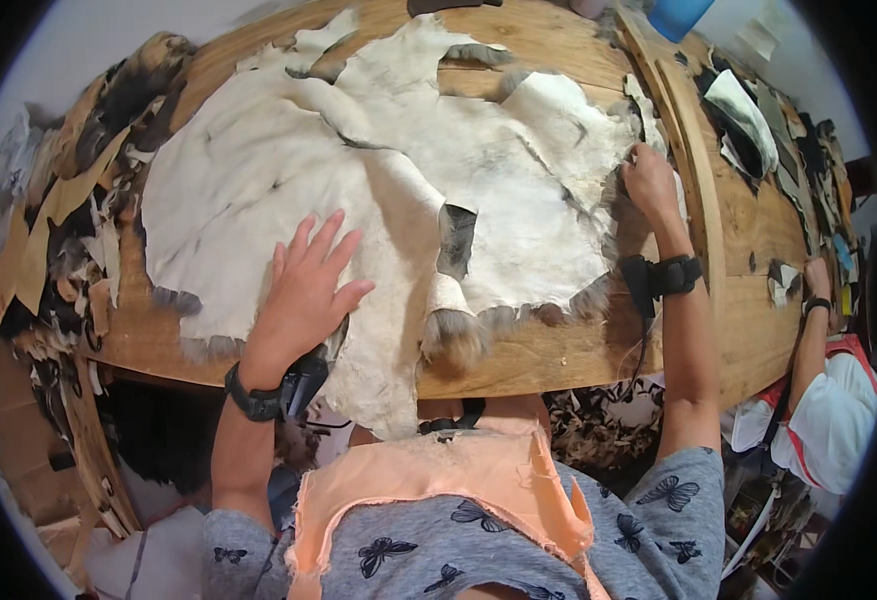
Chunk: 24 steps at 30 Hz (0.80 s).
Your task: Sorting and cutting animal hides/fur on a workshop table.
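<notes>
A large pale animal hide (248, 190) lies skin side up on the wooden table, with grey-brown fur showing along its edges. It has a raised fold near the middle, and one flap hangs over the front edge towards me. My left hand (308, 280) rests flat on the left part of the hide, fingers spread. At the hide's ragged right edge, beside a narrow strip (643, 112), my right hand (650, 185) is closed. Whatever lies between its fingers is hidden. Both wrists wear black straps with small devices.
A wooden rail (696, 170) runs along the table's right side. Beyond it a co-worker's hand (816, 275) touches the table near leather pieces. Leather and fur scraps (78, 210) are heaped at the left. A blue container (678, 15) stands at the far right.
</notes>
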Each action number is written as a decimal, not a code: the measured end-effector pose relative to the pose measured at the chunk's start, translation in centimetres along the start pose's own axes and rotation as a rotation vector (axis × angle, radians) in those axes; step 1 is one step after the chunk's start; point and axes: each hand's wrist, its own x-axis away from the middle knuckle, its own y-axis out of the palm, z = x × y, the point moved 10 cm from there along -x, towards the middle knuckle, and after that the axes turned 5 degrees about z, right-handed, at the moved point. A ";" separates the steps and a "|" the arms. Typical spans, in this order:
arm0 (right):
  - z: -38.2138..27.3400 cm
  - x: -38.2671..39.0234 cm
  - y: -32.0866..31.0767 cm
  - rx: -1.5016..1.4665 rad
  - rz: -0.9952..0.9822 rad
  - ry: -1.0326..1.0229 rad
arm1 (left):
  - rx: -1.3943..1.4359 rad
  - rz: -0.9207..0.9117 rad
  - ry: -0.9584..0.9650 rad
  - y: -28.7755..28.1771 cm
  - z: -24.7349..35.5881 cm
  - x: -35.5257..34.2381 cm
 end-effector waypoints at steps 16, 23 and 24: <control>1.8 -1.5 1.4 -0.067 -0.260 0.396 | -0.031 0.014 0.081 2.1 1.5 -0.7; 4.5 0.2 -4.7 -0.342 0.027 0.451 | -0.049 0.067 0.104 2.3 1.3 -0.4; 4.7 0.2 -5.9 -0.359 0.082 0.443 | -0.050 0.067 0.105 2.2 1.3 -0.4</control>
